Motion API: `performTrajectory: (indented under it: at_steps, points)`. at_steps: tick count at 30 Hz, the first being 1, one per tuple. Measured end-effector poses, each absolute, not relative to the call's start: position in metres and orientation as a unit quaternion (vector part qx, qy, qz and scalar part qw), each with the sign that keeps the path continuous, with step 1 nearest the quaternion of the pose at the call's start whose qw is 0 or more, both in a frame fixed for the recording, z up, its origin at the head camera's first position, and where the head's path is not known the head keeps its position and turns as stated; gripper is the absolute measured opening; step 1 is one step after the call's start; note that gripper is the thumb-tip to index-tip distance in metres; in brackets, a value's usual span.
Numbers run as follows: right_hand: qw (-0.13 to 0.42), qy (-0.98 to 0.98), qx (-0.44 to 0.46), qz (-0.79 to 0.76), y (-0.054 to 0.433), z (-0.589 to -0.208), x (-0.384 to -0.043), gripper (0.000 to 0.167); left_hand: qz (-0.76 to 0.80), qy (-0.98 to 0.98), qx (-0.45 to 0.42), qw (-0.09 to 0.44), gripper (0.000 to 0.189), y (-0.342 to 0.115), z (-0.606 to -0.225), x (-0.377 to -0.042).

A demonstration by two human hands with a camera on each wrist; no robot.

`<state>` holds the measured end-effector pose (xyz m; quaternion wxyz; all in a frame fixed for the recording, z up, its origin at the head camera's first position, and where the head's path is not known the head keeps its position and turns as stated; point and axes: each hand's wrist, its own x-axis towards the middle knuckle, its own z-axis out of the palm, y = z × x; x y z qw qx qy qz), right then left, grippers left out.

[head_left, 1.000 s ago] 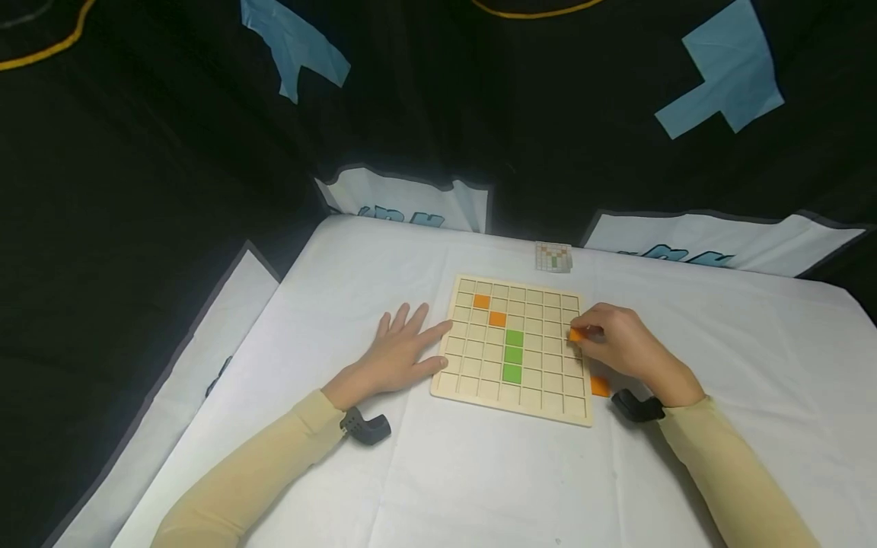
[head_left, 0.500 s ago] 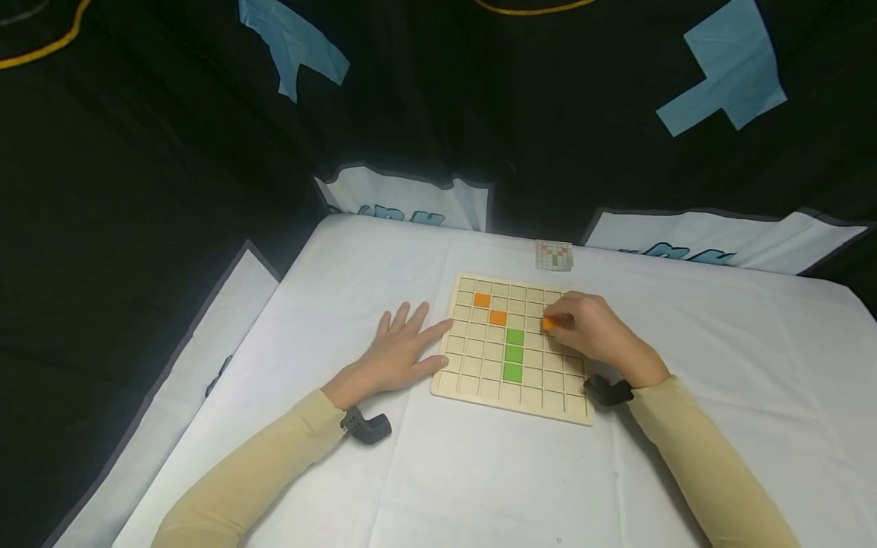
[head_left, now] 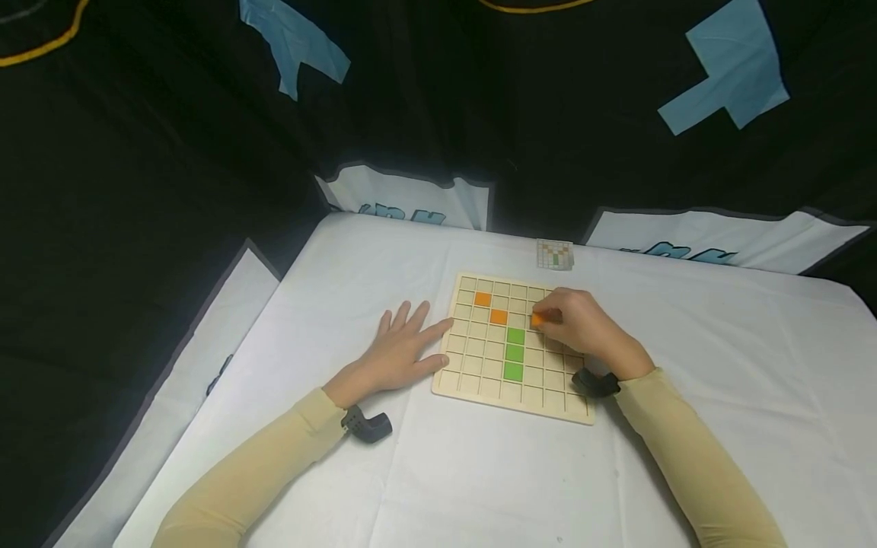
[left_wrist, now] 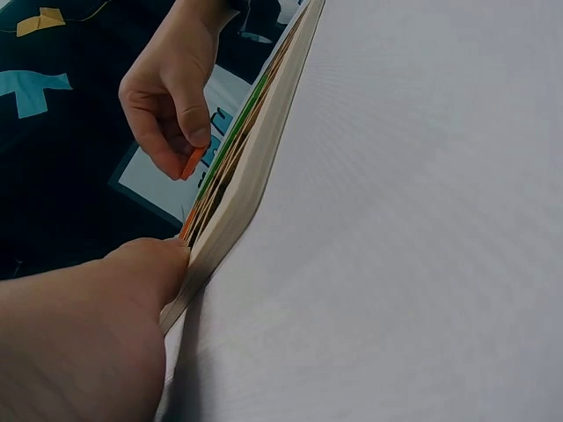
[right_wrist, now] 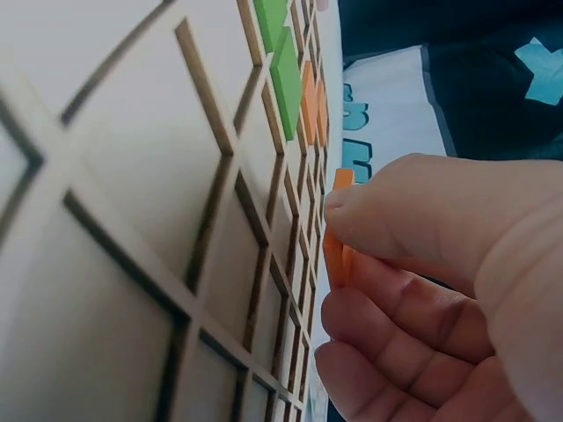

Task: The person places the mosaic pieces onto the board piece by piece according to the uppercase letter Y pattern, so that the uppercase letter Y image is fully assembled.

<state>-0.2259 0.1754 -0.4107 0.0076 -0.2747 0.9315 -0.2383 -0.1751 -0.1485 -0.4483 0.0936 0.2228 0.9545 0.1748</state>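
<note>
A wooden grid board (head_left: 473, 384) lies on the white table. Two orange square tiles (head_left: 499, 317) sit diagonally in its cells, and a column of three green tiles (head_left: 515, 353) runs down the middle. My right hand (head_left: 582, 323) pinches another orange tile (head_left: 537, 320) between thumb and fingers, close over the board to the right of the topmost green tile. In the right wrist view the pinched tile (right_wrist: 338, 237) stands on edge in the grip. My left hand (head_left: 397, 354) lies with fingers spread, thumb and index fingertip at the board's left edge.
A small card (head_left: 555, 255) with a printed grid pattern lies behind the board near the table's far edge. Dark wrist cameras (head_left: 368, 426) are strapped on both wrists. Black curtains (head_left: 521, 114) with blue patches hang behind the white tablecloth (head_left: 479, 479).
My right hand has moved left from the board's right edge to over its cells, carrying the orange tile. The forearm now hides another orange tile beside the board. My left hand has stayed put.
</note>
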Motion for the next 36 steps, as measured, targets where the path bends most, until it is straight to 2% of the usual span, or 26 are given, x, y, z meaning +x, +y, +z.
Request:
performTrajectory:
  at_steps: [30,36]
  points:
    - [0.027,0.939,-0.255,-0.232,0.1709,-0.4205,-0.2289,0.03,0.176,0.954,0.225,0.091,0.066,-0.1485,-0.4483,-0.1754]
    - [0.016,0.934,-0.266,-0.236,0.1697,-0.4211,-0.2289,0.028,0.177,0.954,0.224,0.093,0.067,-0.1493,-0.4479,-0.175]
